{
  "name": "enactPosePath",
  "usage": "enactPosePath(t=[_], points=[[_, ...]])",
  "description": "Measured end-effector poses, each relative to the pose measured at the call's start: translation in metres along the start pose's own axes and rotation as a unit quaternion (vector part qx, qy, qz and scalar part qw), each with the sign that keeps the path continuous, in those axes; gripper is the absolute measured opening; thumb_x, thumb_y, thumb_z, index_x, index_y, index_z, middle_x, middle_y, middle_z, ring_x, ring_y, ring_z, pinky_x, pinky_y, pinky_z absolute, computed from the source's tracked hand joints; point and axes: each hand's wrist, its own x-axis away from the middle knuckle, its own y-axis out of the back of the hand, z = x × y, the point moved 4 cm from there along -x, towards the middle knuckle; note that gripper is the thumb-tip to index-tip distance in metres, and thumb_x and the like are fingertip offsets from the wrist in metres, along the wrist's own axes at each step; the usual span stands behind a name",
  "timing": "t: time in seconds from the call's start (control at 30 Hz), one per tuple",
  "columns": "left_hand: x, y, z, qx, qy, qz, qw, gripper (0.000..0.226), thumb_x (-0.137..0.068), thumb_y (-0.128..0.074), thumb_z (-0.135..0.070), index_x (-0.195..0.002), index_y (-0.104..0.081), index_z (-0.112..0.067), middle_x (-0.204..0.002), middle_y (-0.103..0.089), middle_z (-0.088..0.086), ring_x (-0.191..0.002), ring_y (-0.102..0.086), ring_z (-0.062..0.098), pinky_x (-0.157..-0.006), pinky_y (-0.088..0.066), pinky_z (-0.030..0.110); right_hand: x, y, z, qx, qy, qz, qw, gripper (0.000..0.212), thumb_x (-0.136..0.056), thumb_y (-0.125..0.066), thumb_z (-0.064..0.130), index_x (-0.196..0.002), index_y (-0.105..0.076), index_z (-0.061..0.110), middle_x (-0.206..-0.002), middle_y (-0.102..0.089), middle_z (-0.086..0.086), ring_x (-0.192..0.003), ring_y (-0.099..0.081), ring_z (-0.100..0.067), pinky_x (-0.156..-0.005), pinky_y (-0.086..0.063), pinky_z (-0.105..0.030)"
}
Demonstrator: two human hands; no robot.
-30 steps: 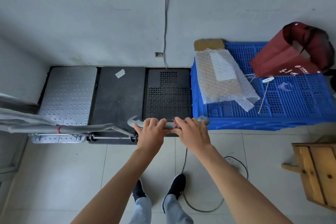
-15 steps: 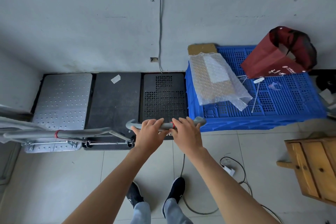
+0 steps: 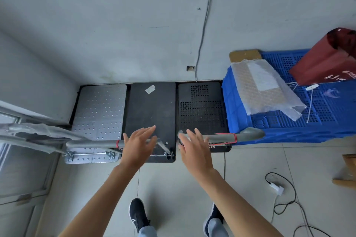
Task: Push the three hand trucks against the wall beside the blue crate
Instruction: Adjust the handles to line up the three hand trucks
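Well, both arms are stretched forward and down from where the person stands, forearms bare, wrists level. The left hand [image 3: 138, 146] is flat with its fingers straight and fanned, pointing toward the wall [image 3: 134, 25], and it grasps nothing. It lies over a grey bar [image 3: 92, 143] that runs off to the left, though I cannot tell whether the palm touches it. The right hand [image 3: 194, 152] is the same, with loose, spread fingers and nothing held. It sits over the left end of the padded handle [image 3: 231, 137] of the perforated black hand truck [image 3: 201, 109], and contact there is unclear too.

All three trucks lie side by side with their far edges at the foot of the wall: the silver hand truck [image 3: 100, 113] on the left near the corner, the plain black hand truck [image 3: 152, 117] in the middle, and the perforated one on the right, just beside the blue crate [image 3: 308, 121]. Bubble wrap [image 3: 264, 90] and a red paper bag [image 3: 327, 63] lie on the crate. A grey cable [image 3: 204, 25] runs down the wall. A black shoe [image 3: 137, 215] shows between the forearms, and a charger lead [image 3: 277, 188] curls on the tiles to the right.
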Motion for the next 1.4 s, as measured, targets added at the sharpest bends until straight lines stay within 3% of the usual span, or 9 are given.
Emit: enactPosePath(t=[0.17, 0.27, 0.4, 0.5, 0.63, 0.73, 0.8, 1.03, 1.4], points=[[-0.003, 0.04, 0.096, -0.079, -0.018, 0.007, 0.997, 0.052, -0.087, -0.057, -0.054, -0.134, -0.05, -0.034, -0.133, -0.056, -0.007, -0.132, -0.04, 0.02, -0.105, -0.006, 0.074, -0.015, -0.045, 0.078, -0.027, -0.019, 0.035, 0.999, 0.045, -0.092, -0.057, 0.036, -0.134, -0.05, 0.021, -0.139, -0.05, -0.012, -0.135, -0.036, -0.039, -0.097, -0.039, -0.061], [-0.004, 0.058, 0.154, -0.12, -0.015, 0.02, 0.993, 0.07, -0.075, -0.04, -0.078, -0.132, -0.05, -0.038, -0.133, -0.055, -0.007, -0.132, -0.039, 0.021, -0.1, -0.009, 0.078, -0.021, -0.071, 0.125, -0.033, -0.035, 0.07, 0.996, 0.059, -0.091, -0.054, 0.049, -0.143, -0.039, 0.024, -0.147, -0.042, -0.012, -0.14, -0.028, -0.037, -0.103, -0.034, -0.061], [-0.007, 0.079, 0.22, -0.118, 0.025, 0.054, 0.991, 0.081, -0.065, -0.04, -0.09, -0.132, -0.047, -0.044, -0.142, -0.046, -0.007, -0.139, -0.027, 0.021, -0.1, -0.006, 0.078, -0.033, -0.096, 0.171, -0.035, -0.059, 0.075, 0.995, 0.061, -0.084, -0.063, 0.051, -0.137, -0.049, 0.023, -0.139, -0.05, -0.016, -0.132, -0.039, -0.044, -0.094, -0.043, -0.063], [-0.012, 0.079, 0.246, -0.072, 0.04, 0.089, 0.993, 0.082, -0.064, -0.041, -0.09, -0.133, -0.045, -0.045, -0.143, -0.043, -0.006, -0.139, -0.024, 0.021, -0.104, -0.014, 0.076, -0.039, -0.101, 0.175, -0.04, -0.083, 0.094, 0.991, 0.062, -0.086, -0.06, 0.053, -0.139, -0.046, 0.025, -0.144, -0.045, -0.014, -0.136, -0.032, -0.042, -0.098, -0.04, -0.062], [-0.019, 0.073, 0.249, -0.022, 0.007, 0.084, 0.996, 0.082, -0.06, -0.039, -0.09, -0.124, -0.057, -0.041, -0.129, -0.055, -0.003, -0.128, -0.037, 0.023, -0.101, -0.032, 0.063, -0.043, -0.103, 0.167, -0.078, -0.088, 0.122, 0.986, 0.06, -0.082, -0.059, 0.061, -0.132, -0.053, 0.028, -0.136, -0.052, -0.004, -0.135, -0.034, -0.035, -0.102, -0.038, -0.055], [-0.02, 0.069, 0.236, 0.01, 0.01, 0.035, 0.999, 0.068, -0.059, -0.047, -0.084, -0.107, -0.067, -0.039, -0.109, -0.063, -0.009, -0.115, -0.046, 0.022, -0.095, -0.035, 0.054, -0.052, -0.099, 0.155, -0.089, -0.082, 0.08, 0.99, 0.042, -0.072, -0.062, 0.065, -0.091, -0.064, 0.028, -0.085, -0.059, 0.007, -0.097, -0.053, -0.024, -0.086, -0.045, -0.047], [-0.016, 0.063, 0.227, 0.017, 0.013, 0.017, 1.0, 0.062, -0.059, -0.05, -0.082, -0.098, -0.069, -0.037, -0.1, -0.064, -0.011, -0.11, -0.048, 0.021, -0.093, -0.035, 0.055, -0.054, -0.092, 0.148, -0.086, -0.085, 0.079, 0.99, 0.035, -0.069, -0.066, 0.061, -0.078, -0.059, 0.028, -0.072, -0.051, 0.008, -0.085, -0.051, -0.021, -0.076, -0.045, -0.044], [0.003, 0.046, 0.206, 0.003, -0.007, -0.017, 1.0, 0.063, -0.062, -0.047, -0.083, -0.092, -0.07, -0.033, -0.09, -0.064, -0.008, -0.101, -0.052, 0.025, -0.085, -0.034, 0.052, -0.041, -0.077, 0.13, -0.076, -0.074, 0.109, 0.988, 0.037, -0.074, -0.067, 0.059, -0.085, -0.063, 0.024, -0.076, -0.053, 0.002, -0.087, -0.052, -0.024, -0.076, -0.045, -0.044], [-0.012, 0.047, 0.204, 0.002, -0.014, -0.025, 1.0, 0.059, -0.063, -0.05, -0.079, -0.092, -0.07, -0.032, -0.094, -0.065, -0.008, -0.104, -0.05, 0.025, -0.086, -0.036, 0.054, -0.053, -0.076, 0.127, -0.091, -0.073, 0.069, 0.991, 0.033, -0.07, -0.068, 0.057, -0.077, -0.063, 0.025, -0.072, -0.056, 0.003, -0.084, -0.053, -0.022, -0.076, -0.045, -0.047]])
